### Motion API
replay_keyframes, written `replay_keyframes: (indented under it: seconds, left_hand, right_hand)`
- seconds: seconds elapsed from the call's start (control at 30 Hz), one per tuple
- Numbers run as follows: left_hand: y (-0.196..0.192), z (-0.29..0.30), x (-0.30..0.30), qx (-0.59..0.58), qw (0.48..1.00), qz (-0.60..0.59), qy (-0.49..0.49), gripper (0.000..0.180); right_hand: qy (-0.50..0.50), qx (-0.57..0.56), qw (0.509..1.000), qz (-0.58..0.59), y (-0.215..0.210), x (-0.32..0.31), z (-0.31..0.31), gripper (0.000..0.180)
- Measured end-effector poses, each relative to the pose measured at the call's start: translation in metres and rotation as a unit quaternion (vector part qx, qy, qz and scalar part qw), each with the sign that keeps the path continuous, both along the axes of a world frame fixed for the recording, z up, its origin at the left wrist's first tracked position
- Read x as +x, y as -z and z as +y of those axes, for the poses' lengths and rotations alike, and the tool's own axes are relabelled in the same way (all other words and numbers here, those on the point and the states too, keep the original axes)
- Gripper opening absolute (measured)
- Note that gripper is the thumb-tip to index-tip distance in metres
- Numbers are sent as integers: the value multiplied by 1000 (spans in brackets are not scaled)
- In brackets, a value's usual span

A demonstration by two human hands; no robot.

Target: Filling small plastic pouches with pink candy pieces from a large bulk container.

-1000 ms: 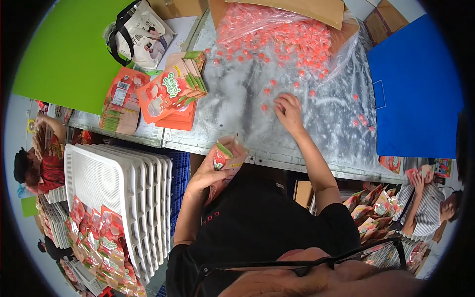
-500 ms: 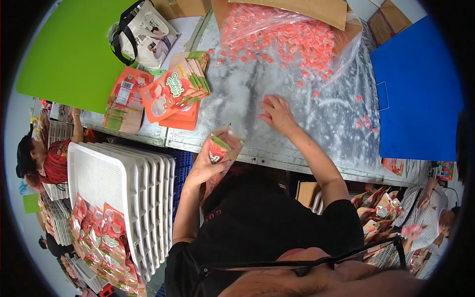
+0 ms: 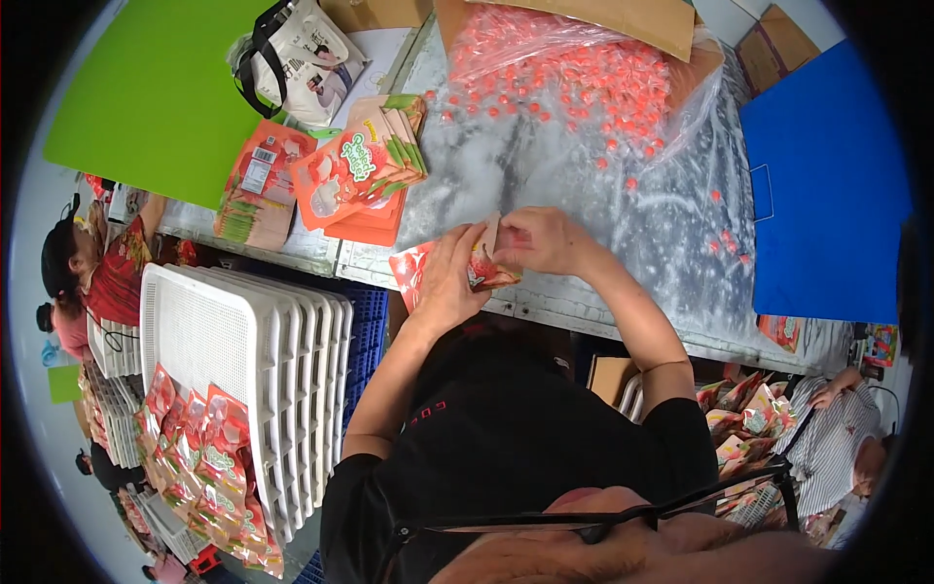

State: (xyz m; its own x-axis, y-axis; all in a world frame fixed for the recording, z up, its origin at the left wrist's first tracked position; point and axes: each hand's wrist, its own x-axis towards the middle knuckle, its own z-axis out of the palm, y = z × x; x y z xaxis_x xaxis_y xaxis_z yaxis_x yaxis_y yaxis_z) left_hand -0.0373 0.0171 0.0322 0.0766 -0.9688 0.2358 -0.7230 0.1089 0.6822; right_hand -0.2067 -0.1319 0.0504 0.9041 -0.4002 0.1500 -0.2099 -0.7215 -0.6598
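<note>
My left hand (image 3: 453, 277) is wrapped round a red printed pouch (image 3: 413, 271), held tilted over the near edge of the table. At the pouch's open end is my right hand (image 3: 545, 240), its fingers curled and closed. Something reddish and blurred shows at its fingertips; I cannot make out what it is. Small red wrapped candies (image 3: 574, 73) fill a plastic-lined cardboard box at the back, and some lie loose in front of it. Left of my hands, a stack of flat pouches (image 3: 355, 170) lies fanned out, with another pile of pouches (image 3: 263, 185) beside it.
A blue panel (image 3: 827, 195) stands on the right and a green panel (image 3: 146, 107) on the left. A tote bag (image 3: 316, 73) sits behind the pouches. Stacked white trays (image 3: 195, 311) stand at my left, filled pouches (image 3: 209, 467) on top. Other people work at both sides.
My right hand has come left and down from above the table to the pouch's mouth. My left hand has shifted right and up, turning the pouch from upright to slanted.
</note>
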Motion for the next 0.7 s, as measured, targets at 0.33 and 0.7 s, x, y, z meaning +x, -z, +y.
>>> replay_keyframes:
  seconds: [0.33, 0.7]
  left_hand:
    - [1, -11, -22, -9, 993, 111, -23, 93]
    - [10, 3, -14, -11, 963, 254, -91, 90]
  right_hand:
    - [164, 289, 897, -291, 3, 17, 41, 23]
    - [432, -310, 845, 63, 84, -61, -116, 67]
